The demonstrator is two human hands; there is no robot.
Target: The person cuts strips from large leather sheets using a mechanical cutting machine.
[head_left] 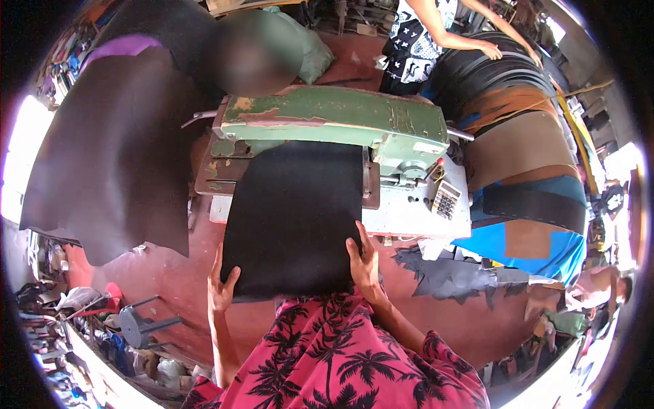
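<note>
A black sheet of what looks like leather [296, 211] lies in front of me, its far edge running under the arm of a worn green machine [334, 119]. At the sheet's near left corner, my left hand [221, 285] grips the edge, thumb on top and fingers along the side. My right hand [364, 258] holds the right edge near its lower end, thumb over the surface. Some fingertips are hidden beneath the sheet. Where the far edge sits inside the machine cannot be seen.
A calculator [446, 199] rests on the white tabletop [426, 221] at right. Large dark hides [116, 150] drape at left. Another person [422, 41] reaches over stacked hides [524, 143] at back right. Dark scraps [443, 276] and a stool [136, 326] stand on the red floor.
</note>
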